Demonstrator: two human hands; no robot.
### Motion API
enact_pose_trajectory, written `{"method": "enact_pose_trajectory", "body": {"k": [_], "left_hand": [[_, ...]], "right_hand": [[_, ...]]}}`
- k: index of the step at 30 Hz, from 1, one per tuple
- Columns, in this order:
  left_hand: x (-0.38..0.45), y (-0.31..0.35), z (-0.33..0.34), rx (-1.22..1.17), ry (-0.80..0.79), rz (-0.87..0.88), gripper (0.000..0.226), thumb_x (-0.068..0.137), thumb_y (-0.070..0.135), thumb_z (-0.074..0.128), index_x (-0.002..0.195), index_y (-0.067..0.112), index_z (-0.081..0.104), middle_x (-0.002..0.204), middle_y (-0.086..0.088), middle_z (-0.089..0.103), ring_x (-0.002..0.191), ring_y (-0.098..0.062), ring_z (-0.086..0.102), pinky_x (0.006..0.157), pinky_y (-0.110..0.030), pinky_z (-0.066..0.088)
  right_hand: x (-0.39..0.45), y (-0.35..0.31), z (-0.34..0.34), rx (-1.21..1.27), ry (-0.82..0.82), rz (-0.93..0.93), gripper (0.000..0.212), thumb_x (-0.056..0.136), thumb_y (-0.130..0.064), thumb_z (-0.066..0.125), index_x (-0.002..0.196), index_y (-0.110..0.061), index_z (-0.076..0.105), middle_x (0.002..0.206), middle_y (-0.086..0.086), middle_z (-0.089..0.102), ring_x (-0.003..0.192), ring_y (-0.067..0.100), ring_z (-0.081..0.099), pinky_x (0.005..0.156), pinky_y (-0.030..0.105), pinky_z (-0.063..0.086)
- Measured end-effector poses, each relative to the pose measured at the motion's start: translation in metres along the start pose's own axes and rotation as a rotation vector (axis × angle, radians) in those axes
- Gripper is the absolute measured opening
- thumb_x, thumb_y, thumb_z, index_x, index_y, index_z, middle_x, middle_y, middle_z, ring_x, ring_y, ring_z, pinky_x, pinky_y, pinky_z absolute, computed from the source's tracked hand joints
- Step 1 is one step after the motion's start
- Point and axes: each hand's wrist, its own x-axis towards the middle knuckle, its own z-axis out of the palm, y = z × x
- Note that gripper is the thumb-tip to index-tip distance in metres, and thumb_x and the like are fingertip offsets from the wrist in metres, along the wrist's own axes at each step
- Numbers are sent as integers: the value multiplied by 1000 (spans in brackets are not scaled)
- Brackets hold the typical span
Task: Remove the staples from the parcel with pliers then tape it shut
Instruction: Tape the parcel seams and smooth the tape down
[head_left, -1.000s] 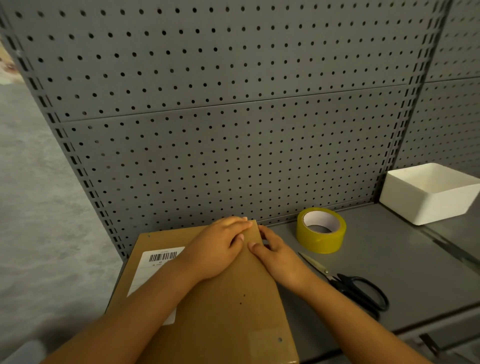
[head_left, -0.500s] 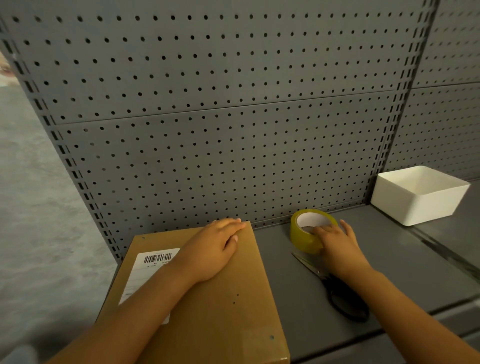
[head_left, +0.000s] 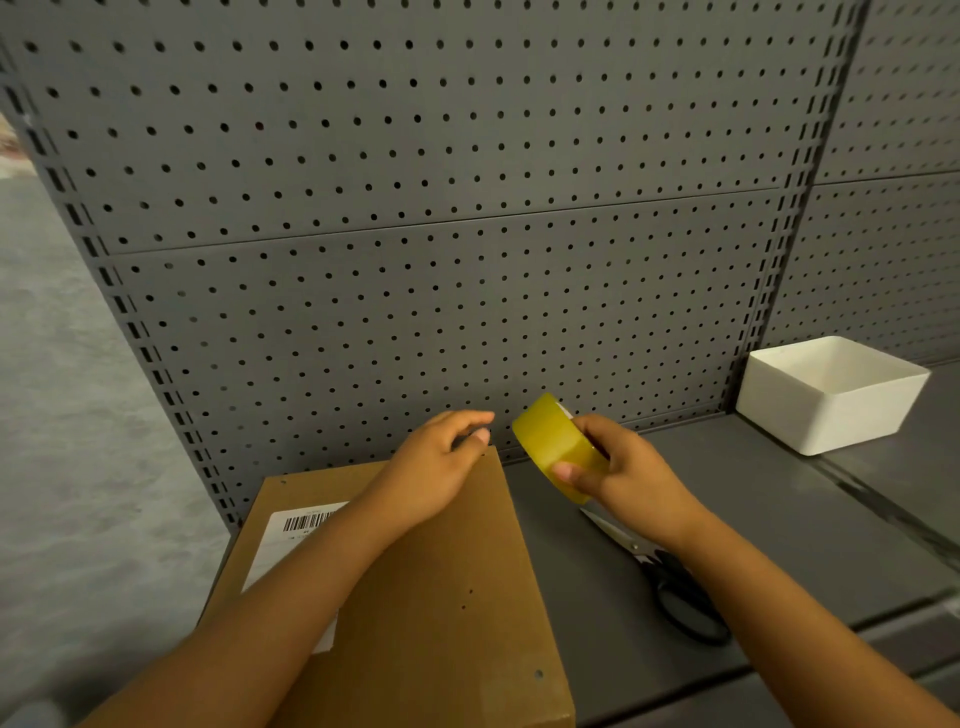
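Half a second ago my right hand (head_left: 631, 480) lay over the yellow roll of packing tape (head_left: 558, 447) where it sat on the grey metal shelf (head_left: 779, 519); now the roll is up off the shelf, tilted on edge in the air just right of the box's far corner. I grip it with my thumb across the near side of its band and my fingers curled round the far side. My left hand (head_left: 434, 467) has lifted a little at the fingertips: it sits at the far right corner of the flat brown cardboard parcel (head_left: 441, 597), fingers loosely curled and holding nothing, though I cannot tell whether they touch the board. That parcel lies flat on the shelf's left end, a white barcode label (head_left: 296, 535) on its left half, small holes dotting its top. Black-handled scissors (head_left: 670, 587) lie on the shelf under my right forearm. Further right stands a white rectangular plastic bin (head_left: 826, 400), against the grey pegboard wall (head_left: 467, 208).
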Motion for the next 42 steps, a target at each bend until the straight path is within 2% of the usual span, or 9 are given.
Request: {"method": "enact_pose_trajectory", "body": {"k": [3,7,14,17,22,29,34,37,42], "left_hand": [[8,17,4,-80,13,1,41,101,39,34,139,27,46,138,10,47,122,-2,43,95,-18,29],[10,20,3,-90,-24,-45,41,101,41,33,134,27,51,128,9,56,117,-6,50,92,-22,36],[-1,15,-1,-70,8,-28,29,98,35,45,123,31,60,113,18,61,104,5,54,81,-9,39],[-1,15,-3,-89,70,-32,29,94,33,54,122,29,60,114,13,61,102,4,55,84,-12,44],[-1,16,-5,-54,127,50,44,82,31,71,124,25,59,110,12,52,102,-1,53,88,-21,47],[2,25,-28,30,279,153,31,78,23,75,107,22,66,102,9,57,94,-6,54,78,-17,45],[-1,26,-47,106,255,157,37,81,30,72,115,22,60,109,10,50,100,-3,49,81,-13,40],[-3,27,-58,138,295,164,35,79,29,74,110,23,61,106,12,51,97,-2,50,80,-13,39],[-7,23,-67,206,291,141,26,78,25,75,101,26,62,97,13,53,88,0,50,74,-7,36]], "right_hand": [[-2,-12,5,44,-63,-70,21,87,-15,67,105,-21,58,88,-3,61,79,12,58,68,26,47],[-3,-11,10,-28,-69,-74,27,86,-17,68,110,-22,58,96,-2,62,86,15,59,72,27,47],[-4,-9,16,-30,-28,-54,27,86,-18,68,111,-21,57,97,-2,61,84,11,57,66,17,42],[-3,-13,18,-12,-31,-77,26,86,-18,69,109,-21,58,93,-5,61,81,8,56,65,16,42],[0,-18,23,52,3,-117,23,84,-16,71,104,-18,60,91,0,64,82,18,60,70,28,48],[10,-33,40,126,44,-185,23,84,-18,71,98,-19,53,90,9,62,83,29,58,70,42,49],[14,-49,45,258,12,-191,24,86,-16,68,101,-25,51,97,4,62,87,20,60,75,36,51],[17,-56,51,306,-15,-184,26,87,-15,67,107,-22,51,99,3,62,88,17,60,76,36,51],[19,-60,69,312,-47,-168,29,88,-16,66,110,-23,47,96,-3,60,81,9,57,69,23,46]]}}
